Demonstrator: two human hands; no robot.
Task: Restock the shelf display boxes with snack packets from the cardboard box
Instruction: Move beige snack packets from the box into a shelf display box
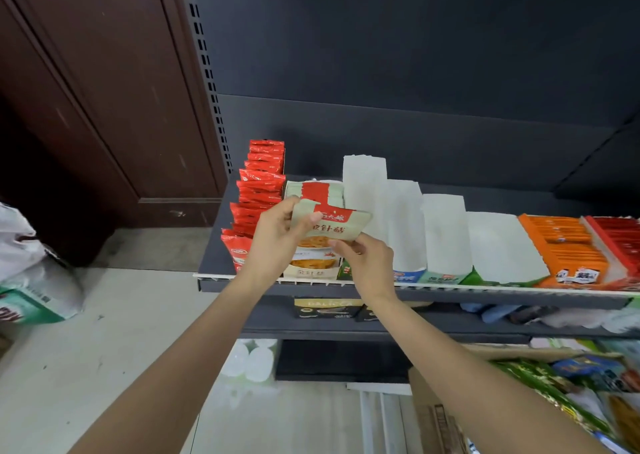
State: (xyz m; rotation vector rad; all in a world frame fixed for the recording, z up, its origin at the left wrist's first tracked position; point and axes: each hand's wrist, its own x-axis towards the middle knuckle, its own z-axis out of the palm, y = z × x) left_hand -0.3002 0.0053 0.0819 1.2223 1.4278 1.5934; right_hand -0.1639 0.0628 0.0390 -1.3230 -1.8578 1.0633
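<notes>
Fingers of the left hand curl round the left edge of a beige and red snack packet, thumb on its printed face. The right hand pinches the packet's near right corner between thumb and fingertips. Both hands hold it tilted just above the beige display box, which sits near the left end of the dark shelf and already holds matching packets standing in a row.

Left of that box, touching it, red packets stand in a stepped row running to the far side. To its right stand several white-topped display boxes, then an orange box and a red one at the right edge.

Low at the right, near the person, an open cardboard box holds green and blue packets. A lower shelf carries a dark carton with gold lettering. On the pale floor at the far left lie a white plastic bag and a green and white carton.
</notes>
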